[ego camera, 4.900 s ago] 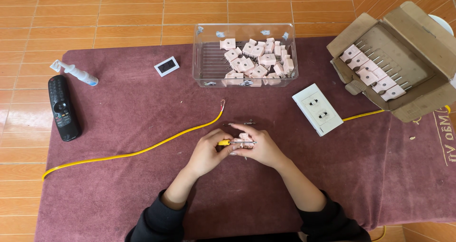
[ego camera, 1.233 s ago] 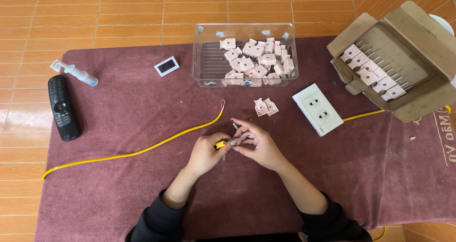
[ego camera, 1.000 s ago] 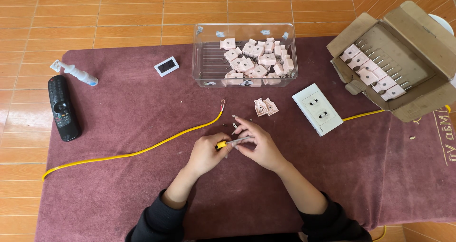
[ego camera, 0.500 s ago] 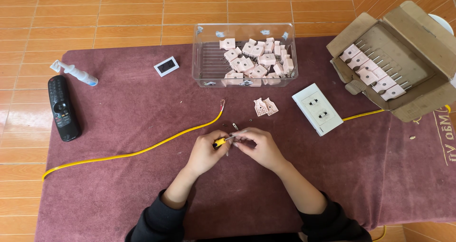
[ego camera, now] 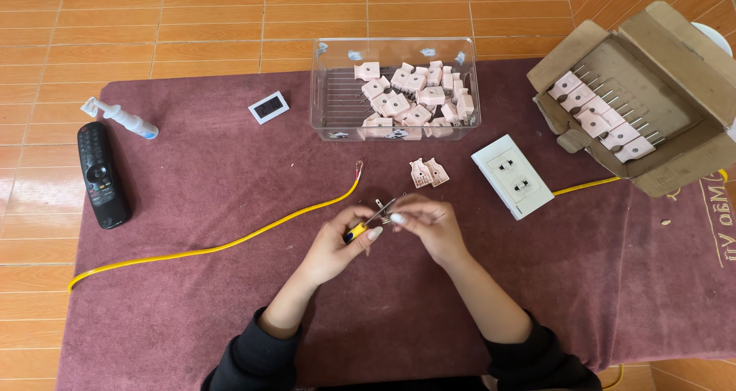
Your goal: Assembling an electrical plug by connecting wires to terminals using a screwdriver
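The left hand (ego camera: 337,241) grips a small yellow-handled screwdriver (ego camera: 366,224), its tip meeting a small metal plug part (ego camera: 389,205) pinched in the right hand (ego camera: 429,226), near the two pink plug shell halves (ego camera: 428,172).

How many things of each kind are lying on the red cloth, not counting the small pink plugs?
Clear box: 1
Cardboard box: 1
White socket plate: 1
Yellow wire: 1
Black remote: 1
Small white bottle: 1
Little white screen: 1
Total: 7
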